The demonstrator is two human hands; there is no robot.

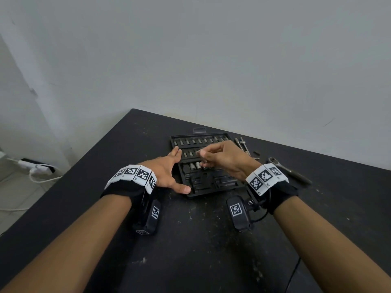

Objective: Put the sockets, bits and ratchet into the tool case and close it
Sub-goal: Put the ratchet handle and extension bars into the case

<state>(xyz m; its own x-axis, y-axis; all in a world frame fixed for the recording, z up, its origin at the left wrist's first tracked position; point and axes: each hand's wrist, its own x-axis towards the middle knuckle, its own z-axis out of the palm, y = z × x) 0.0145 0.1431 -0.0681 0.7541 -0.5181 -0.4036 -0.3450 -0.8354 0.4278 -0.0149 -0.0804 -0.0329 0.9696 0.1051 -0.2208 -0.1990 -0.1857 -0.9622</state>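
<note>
The black table [190, 240] fills the lower frame, with bare room in front of the open tool case [191, 193] at centre. The left hand [169, 172], fingers spread, braces the case's left edge, likely to steady it. The right hand [222, 157] pinches a small bit [198, 152] over the middle row. The ratchet [287, 169] lies outside, right of the case.
</note>
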